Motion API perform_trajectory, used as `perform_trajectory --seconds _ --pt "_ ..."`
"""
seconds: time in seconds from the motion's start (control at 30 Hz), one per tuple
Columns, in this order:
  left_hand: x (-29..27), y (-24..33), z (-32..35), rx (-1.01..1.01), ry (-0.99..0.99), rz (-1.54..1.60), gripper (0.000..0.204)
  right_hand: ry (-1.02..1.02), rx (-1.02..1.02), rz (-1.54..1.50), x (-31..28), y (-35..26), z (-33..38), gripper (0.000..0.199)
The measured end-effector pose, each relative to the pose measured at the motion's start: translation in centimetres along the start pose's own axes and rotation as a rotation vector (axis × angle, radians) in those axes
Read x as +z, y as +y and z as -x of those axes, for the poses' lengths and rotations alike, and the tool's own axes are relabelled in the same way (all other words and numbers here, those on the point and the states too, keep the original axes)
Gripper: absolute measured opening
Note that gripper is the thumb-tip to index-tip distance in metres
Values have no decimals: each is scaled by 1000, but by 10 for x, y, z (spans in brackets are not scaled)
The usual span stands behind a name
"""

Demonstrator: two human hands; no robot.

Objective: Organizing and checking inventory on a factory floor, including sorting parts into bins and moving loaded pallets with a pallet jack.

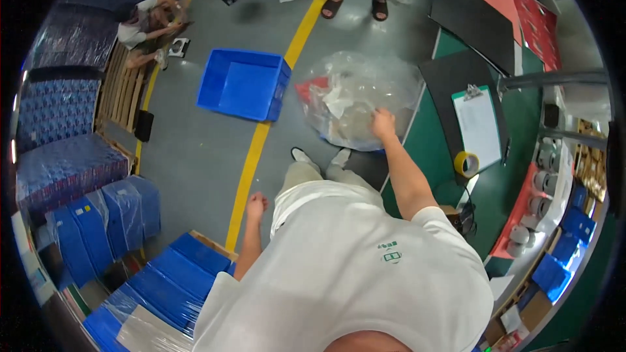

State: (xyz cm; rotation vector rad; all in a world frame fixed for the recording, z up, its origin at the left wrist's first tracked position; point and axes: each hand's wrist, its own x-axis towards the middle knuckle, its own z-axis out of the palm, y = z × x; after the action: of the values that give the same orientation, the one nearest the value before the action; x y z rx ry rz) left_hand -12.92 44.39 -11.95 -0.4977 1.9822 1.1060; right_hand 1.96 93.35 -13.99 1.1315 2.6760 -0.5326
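Head view: right hand [383,123] reached into clear plastic bag [358,101] at upper centre, seemingly gripping its contents, grip unclear; left hand [256,205] hung empty, loosely curled; likely next, lifting out gently.

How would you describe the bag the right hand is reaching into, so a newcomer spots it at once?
Follow the yellow floor line to the empty blue crate; just right of it, against the green table's edge, sits a big clear plastic bag. The right hand is at its rim. It alone is see-through, crumpled, stuffed with paper scraps.
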Motion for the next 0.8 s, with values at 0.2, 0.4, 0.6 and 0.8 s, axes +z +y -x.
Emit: perform_trajectory --seconds 0.2,0.4,0.6,0.8 --pt "-15 10 7 98 112 140 19 -14 52 -336 4 31 -12 30" --pt "-45 -59 -31 -18 155 19 20 243 -137 -923 -251 -110 29 31" --pt "-78 -80 -125 182 -9 -473 28 -151 -1936 -1262 -426 -278 138 31" --pt "-116 14 -161 152 7 -88 27 -1050 -2120 -1170 -424 -419 171 17"
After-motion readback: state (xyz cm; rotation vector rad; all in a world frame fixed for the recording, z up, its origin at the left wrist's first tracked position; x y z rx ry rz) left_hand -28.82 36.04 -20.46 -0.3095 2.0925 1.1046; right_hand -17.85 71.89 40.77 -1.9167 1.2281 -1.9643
